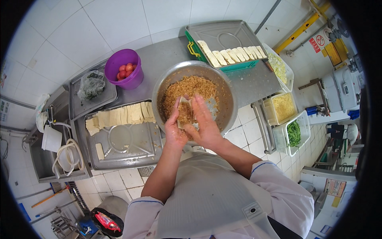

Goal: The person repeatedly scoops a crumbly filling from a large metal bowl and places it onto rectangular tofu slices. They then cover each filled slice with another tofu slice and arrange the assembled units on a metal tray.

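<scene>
Bare counter strip between purple bowl and far tray.
</scene>
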{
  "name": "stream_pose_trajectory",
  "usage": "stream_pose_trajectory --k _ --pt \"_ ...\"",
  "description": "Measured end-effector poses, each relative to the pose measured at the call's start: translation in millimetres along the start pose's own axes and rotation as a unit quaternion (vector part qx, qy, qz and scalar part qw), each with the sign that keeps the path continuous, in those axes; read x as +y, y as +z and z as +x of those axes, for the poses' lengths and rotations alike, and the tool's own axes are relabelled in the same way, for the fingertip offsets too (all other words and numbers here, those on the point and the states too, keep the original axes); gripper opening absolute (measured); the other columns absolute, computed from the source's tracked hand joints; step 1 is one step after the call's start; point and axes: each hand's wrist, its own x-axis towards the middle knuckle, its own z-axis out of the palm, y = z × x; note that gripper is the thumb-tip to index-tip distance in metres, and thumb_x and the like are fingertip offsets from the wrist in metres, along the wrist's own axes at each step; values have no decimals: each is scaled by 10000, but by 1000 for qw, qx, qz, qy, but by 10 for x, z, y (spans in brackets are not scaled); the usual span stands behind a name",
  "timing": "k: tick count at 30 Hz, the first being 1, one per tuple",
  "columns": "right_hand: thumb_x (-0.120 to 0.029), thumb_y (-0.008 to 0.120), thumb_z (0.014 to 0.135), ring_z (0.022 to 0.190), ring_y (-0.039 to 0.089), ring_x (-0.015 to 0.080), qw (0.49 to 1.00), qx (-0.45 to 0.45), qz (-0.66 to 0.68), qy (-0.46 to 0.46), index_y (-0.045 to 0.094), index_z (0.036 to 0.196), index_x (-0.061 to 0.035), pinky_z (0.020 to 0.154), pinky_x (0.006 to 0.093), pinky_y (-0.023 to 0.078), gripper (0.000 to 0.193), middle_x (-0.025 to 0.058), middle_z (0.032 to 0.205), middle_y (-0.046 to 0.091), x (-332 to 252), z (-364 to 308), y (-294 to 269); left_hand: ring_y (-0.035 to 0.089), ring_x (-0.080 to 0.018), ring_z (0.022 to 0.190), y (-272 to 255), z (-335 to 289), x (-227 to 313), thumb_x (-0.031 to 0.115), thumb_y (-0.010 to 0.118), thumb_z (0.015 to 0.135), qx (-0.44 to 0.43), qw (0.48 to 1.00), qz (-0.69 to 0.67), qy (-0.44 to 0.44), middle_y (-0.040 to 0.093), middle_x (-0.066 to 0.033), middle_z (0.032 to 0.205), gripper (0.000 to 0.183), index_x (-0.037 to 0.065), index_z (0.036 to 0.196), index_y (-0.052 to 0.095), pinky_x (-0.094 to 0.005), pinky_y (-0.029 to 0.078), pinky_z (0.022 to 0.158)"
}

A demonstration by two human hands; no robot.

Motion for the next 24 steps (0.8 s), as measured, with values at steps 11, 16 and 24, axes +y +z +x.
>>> stream_pose_trajectory --k 11,16,24 --pt "-334 589 992 1083 717 430 774 -585 -164 179 768 1260 -96 979 489 565 400 251 1155 757 1546 -567 855 587 -284 1379 -279 111 277 220 462 1142 -2 998 -42 51 578 -139 1542 439 33 1538 488 -451 486 1188" --pt "-270 664 906 1050 740 370 842 -496 -77 198 814 1176 -170 960 452 579 324 162 1138 787 1806 -729 1177 609 -277 1354 -369 62 320 225 466 1145 38 995 -52 74 605 -115 1512 415 43 1515 517 -469 485 1191" --pt "-227 727 840 980 759 303 851 -492 -30 181 824 1126 -143 899 412 593 313 135 1029 803 1708 -398 922 616 -268 1346 -457 74 327 237 474 1144 63 994 -40 79 630 -104 1473 407 37 1493 535 -474 480 1197"
